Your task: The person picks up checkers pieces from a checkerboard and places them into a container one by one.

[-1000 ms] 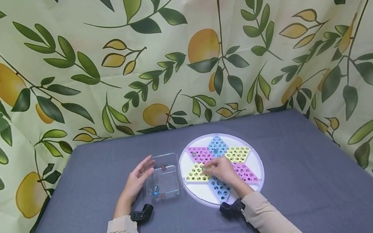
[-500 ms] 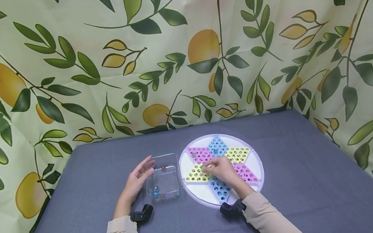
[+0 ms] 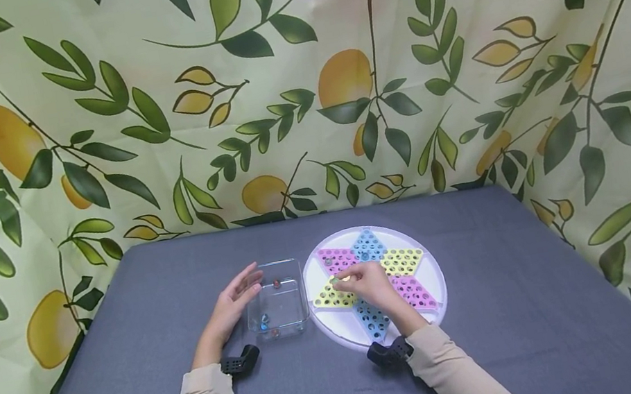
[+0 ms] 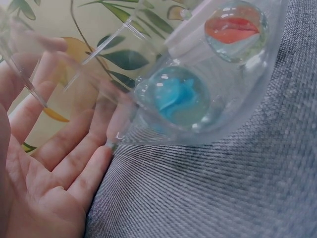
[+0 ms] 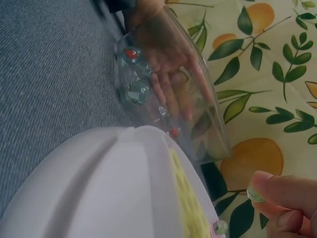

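Between thumb and fingertips, my right hand (image 3: 372, 283) pinches a small clear-green glass marble (image 5: 254, 192). It is held over the yellow point on the left of the round white Chinese checkers board (image 3: 327, 320). My left hand (image 3: 232, 309) lies at the left side of a clear plastic box (image 3: 285, 306), fingers relaxed and spread along its wall. Inside the box are several marbles, among them a blue-swirled marble (image 4: 181, 96) and a red-swirled marble (image 4: 237, 30). Another marble (image 3: 328, 261) sits in the board's upper-left pink point.
The box stands close to the board's left edge. Both are on a grey cloth-covered table (image 3: 499, 305). Behind the table hangs a leaf-and-fruit patterned curtain (image 3: 284, 90). Black wrist cameras are strapped at both of the person's wrists.
My right hand has shifted slightly left and away over the board, keeping the green marble pinched. The left hand, box and board have stayed put.
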{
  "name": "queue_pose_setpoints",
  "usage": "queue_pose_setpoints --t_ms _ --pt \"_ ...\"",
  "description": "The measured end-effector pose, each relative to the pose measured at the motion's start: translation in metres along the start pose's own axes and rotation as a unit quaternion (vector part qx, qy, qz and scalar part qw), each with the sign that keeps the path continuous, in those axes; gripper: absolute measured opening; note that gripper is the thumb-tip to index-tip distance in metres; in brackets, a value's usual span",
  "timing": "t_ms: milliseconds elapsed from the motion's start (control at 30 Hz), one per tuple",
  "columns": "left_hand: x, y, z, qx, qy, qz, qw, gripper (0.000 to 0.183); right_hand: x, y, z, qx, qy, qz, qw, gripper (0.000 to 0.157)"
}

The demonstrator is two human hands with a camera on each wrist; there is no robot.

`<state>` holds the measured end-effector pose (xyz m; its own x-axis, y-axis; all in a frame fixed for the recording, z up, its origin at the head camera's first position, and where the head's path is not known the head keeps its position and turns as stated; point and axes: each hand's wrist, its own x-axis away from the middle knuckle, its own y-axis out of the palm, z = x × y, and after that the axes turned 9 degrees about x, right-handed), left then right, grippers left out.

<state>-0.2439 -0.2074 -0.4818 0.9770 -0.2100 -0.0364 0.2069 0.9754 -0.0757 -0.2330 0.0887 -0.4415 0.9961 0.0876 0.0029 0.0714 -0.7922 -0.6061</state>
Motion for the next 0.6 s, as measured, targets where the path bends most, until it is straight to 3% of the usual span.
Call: queue_pose_setpoints --t_ms 400,600 --pt "-0.001 0.0 -0.001 0.005 0.005 -0.001 1.0 0.057 0.002 0.005 -0.009 -0.015 -0.011 -0.008 1.0 0.023" --pt "-0.001 0.0 0.0 0.001 0.006 0.002 1.0 0.058 0.003 0.01 -0.013 -0.012 -0.042 0.002 0.999 0.021"
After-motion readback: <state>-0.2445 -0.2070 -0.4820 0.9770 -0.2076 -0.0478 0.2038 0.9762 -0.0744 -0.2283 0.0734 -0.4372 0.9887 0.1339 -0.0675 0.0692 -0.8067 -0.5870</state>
